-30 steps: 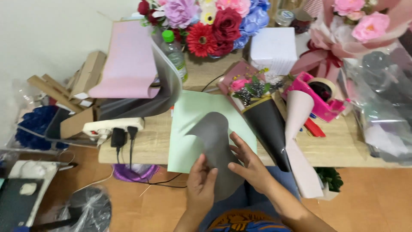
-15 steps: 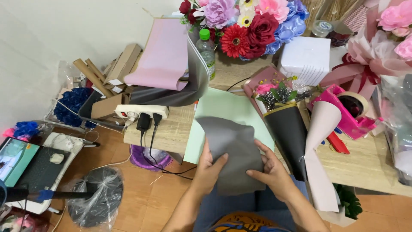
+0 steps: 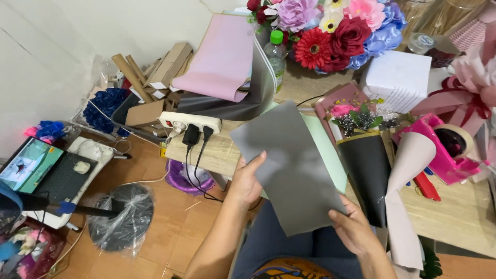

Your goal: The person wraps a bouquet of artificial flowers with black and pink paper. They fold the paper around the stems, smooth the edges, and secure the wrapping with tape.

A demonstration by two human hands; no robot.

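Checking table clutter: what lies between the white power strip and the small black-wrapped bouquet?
In the head view, the grey paper sheet held by both hands, over a pale green sheet, lies between the white power strip and black-wrapped bouquet.

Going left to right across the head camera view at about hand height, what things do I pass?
Laptop → plastic-wrapped black round base on the floor → left hand → grey paper sheet held in both hands → right hand → black-wrapped small bouquet → beige paper cone → pink tape dispenser.
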